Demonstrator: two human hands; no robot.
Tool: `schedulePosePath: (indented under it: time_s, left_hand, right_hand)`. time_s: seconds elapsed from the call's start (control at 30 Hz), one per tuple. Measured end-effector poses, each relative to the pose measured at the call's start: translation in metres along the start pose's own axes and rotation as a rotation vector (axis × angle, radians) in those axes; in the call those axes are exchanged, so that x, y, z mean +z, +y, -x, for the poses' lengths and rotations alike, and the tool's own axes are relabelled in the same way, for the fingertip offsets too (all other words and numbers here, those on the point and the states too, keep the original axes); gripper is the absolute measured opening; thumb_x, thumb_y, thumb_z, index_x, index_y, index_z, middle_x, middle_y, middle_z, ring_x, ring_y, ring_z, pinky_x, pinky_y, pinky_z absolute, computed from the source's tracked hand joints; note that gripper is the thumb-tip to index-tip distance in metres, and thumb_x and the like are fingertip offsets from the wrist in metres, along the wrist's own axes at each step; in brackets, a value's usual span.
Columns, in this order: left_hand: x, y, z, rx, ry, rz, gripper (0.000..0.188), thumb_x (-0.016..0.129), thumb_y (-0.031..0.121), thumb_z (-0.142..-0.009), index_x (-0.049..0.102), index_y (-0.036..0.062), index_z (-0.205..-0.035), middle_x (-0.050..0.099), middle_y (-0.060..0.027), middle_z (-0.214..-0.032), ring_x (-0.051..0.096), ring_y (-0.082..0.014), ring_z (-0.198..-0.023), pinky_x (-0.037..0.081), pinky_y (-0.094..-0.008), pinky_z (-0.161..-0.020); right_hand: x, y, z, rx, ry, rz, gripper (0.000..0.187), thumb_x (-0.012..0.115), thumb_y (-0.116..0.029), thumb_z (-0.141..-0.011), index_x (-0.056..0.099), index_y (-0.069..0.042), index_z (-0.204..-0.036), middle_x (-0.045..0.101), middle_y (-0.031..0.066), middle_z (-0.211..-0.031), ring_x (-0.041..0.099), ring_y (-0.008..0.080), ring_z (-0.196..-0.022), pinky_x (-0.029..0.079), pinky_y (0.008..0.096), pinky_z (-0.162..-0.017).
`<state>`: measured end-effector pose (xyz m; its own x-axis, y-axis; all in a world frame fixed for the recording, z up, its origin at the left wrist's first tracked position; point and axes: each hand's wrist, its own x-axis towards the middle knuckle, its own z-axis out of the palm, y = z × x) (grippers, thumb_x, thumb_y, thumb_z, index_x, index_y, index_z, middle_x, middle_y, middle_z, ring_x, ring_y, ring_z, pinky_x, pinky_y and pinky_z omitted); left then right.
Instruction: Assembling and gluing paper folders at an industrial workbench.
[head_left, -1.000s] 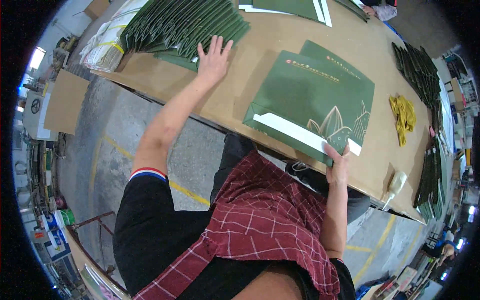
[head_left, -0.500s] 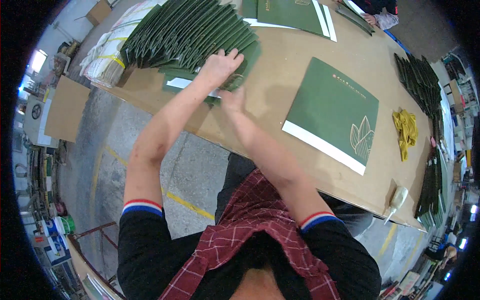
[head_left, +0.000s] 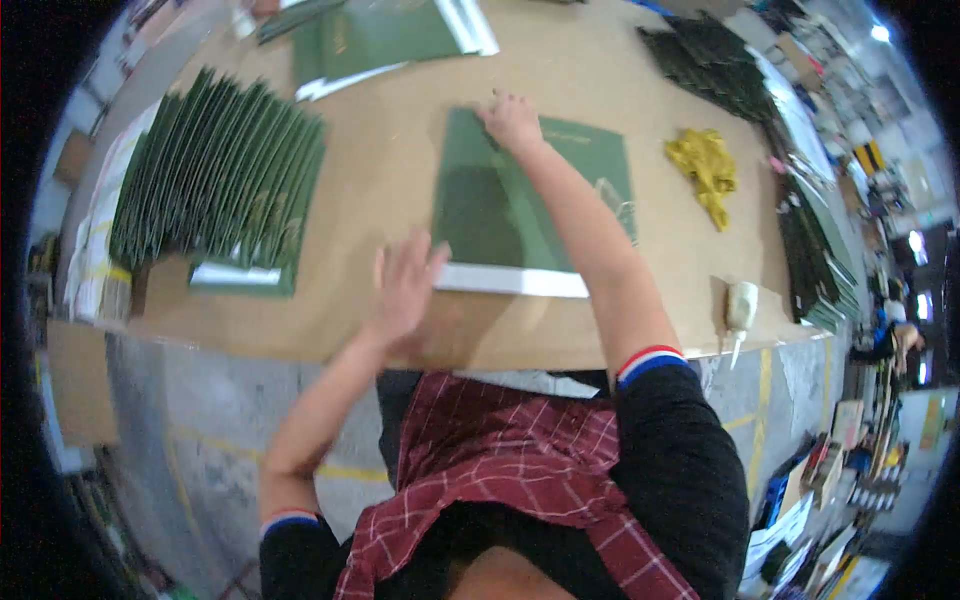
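Note:
A flat green printed paper sheet (head_left: 478, 215) with a white strip along its near edge lies on the table in front of me. Over its far edge, my right hand (head_left: 512, 122) is bent downward. Blur and the hand itself hide whether its fingertips grip the paper. My left hand (head_left: 405, 280), smeared by motion, hovers beside the sheet's near left corner, fingers spread and nothing in them. To the left, a fanned row of folded green paper pieces (head_left: 215, 175) leans on a wrapped bundle (head_left: 100, 255); one piece with a white strip (head_left: 238, 275) sticks out at its near end.
A crumpled yellow cloth (head_left: 705, 165) and a white squeeze bottle with a pointed nozzle (head_left: 741, 305) lie to the right. More green sheets (head_left: 385, 40) are at the far side. Dark folded stacks (head_left: 710, 65) line the right edge. The brown table's (head_left: 370, 140) front edge is close to me.
My view has turned right. Both hands have left the fanned row: the right one is at the flat sheet's far edge, the left one near its corner.

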<state>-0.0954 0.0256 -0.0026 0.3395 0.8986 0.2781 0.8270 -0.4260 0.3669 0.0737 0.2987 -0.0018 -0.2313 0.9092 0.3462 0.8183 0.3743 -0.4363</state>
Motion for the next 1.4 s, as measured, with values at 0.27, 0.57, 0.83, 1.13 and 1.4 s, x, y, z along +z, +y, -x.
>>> schedulePosePath:
  time_s: [0.27, 0.57, 0.83, 1.13, 1.4]
  left_hand:
    - [0.036, 0.055, 0.020, -0.066, -0.112, -0.096, 0.072, 0.053, 0.054, -0.074, 0.037, 0.0102, -0.128, 0.026, -0.0251, -0.133, 0.021, -0.0411, -0.125, 0.012, -0.0595, -0.098]
    - [0.014, 0.068, 0.051, -0.005, -0.219, -0.124, 0.077, 0.064, 0.045, -0.068, 0.035, 0.0090, -0.129, 0.026, -0.0233, -0.135, 0.021, -0.0396, -0.126, 0.012, -0.0571, -0.100]
    - [-0.001, 0.078, 0.050, 0.161, -0.050, 0.093, 0.061, 0.066, 0.027, -0.070, 0.042, 0.0063, -0.122, 0.037, -0.0183, -0.128, 0.033, -0.0367, -0.121, 0.025, -0.0486, -0.099]
    - [0.013, 0.088, 0.063, 0.188, 0.021, 0.319, 0.056, 0.063, 0.009, -0.069, 0.044, 0.0110, -0.122, 0.042, -0.0172, -0.126, 0.046, -0.0351, -0.110, 0.040, -0.0411, -0.090]
    - [0.004, 0.093, 0.078, -0.203, 0.136, 0.550, 0.054, 0.055, -0.006, -0.068, 0.049, 0.0125, -0.118, 0.044, -0.0188, -0.124, 0.055, -0.0340, -0.099, 0.048, -0.0353, -0.080]
  right_hand:
    - [-0.030, 0.036, 0.021, 0.021, -0.498, 0.123, 0.058, 0.053, -0.055, -0.073, 0.059, -0.004, -0.099, 0.054, 0.0148, -0.113, 0.048, 0.0297, -0.109, 0.038, 0.0428, -0.088]
    - [-0.097, 0.013, 0.079, 0.052, -0.362, 0.088, 0.042, 0.051, -0.043, -0.079, 0.062, -0.005, -0.091, 0.061, 0.0159, -0.093, 0.057, 0.0330, -0.091, 0.044, 0.0419, -0.081]
    - [-0.140, 0.044, 0.060, -0.010, -0.449, 0.224, 0.043, 0.050, -0.043, -0.077, 0.063, -0.005, -0.089, 0.061, 0.0182, -0.091, 0.058, 0.0335, -0.087, 0.044, 0.0430, -0.078]
    - [-0.165, 0.055, 0.046, -0.258, -0.689, 0.496, 0.047, 0.052, -0.045, -0.080, 0.060, 0.002, -0.078, 0.059, 0.0219, -0.081, 0.058, 0.0337, -0.076, 0.043, 0.0422, -0.068]
    - [-0.110, 0.006, 0.061, -0.216, -0.503, 0.438, 0.039, 0.050, -0.039, -0.082, 0.061, -0.002, -0.088, 0.061, 0.0194, -0.082, 0.059, 0.0348, -0.080, 0.045, 0.0403, -0.072]
